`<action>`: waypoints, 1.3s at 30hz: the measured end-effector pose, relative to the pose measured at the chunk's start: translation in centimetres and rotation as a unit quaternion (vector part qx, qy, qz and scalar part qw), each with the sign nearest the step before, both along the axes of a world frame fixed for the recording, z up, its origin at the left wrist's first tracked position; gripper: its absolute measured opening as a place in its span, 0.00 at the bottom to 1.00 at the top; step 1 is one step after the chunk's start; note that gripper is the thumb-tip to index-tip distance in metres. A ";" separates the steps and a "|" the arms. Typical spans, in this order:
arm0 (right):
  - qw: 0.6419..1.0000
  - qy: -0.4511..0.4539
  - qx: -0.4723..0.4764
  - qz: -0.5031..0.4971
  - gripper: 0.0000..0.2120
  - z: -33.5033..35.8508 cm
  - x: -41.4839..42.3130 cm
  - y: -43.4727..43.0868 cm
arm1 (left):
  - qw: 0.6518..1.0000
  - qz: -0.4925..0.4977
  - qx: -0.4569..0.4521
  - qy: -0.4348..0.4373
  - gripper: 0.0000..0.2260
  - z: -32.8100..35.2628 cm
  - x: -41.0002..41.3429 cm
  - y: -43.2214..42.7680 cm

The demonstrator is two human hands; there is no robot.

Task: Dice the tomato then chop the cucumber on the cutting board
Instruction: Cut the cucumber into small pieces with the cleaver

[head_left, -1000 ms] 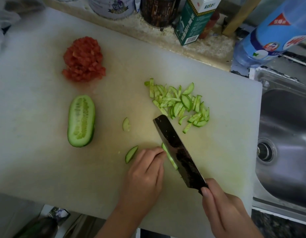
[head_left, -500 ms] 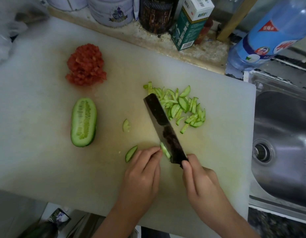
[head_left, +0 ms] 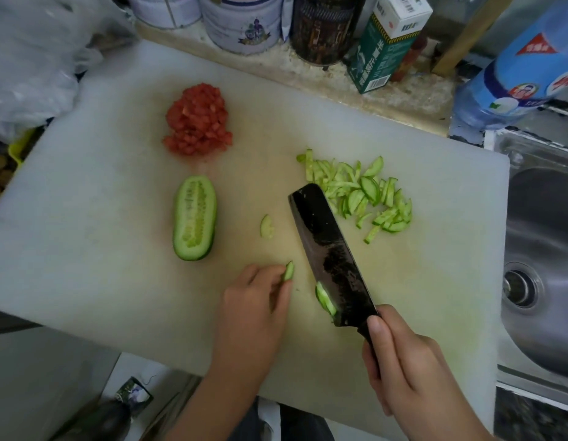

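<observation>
While right hand (head_left: 403, 361) wields dark cleaver (head_left: 330, 253), left hand (head_left: 254, 300) pinches crescent slice (head_left: 288, 270) (glossy).

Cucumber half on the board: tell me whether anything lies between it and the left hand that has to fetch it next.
Nothing visible does. The cucumber half lies cut face up, up and left of the left hand, with bare cutting board between them. The lone slice sits to the right of that path, and the knife farther right.
</observation>
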State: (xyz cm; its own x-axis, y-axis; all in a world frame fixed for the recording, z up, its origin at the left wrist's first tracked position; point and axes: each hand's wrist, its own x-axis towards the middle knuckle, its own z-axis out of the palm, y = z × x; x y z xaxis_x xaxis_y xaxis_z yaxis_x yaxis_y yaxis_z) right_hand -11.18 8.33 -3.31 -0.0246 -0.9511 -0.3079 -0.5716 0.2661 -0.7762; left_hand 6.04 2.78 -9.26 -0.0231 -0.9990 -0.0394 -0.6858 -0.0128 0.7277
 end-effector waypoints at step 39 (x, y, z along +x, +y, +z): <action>0.998 0.003 -0.012 -0.056 0.09 -1.9 3.3 2.2 | 0.999 0.020 0.019 0.025 0.07 0.0 -0.4 -0.6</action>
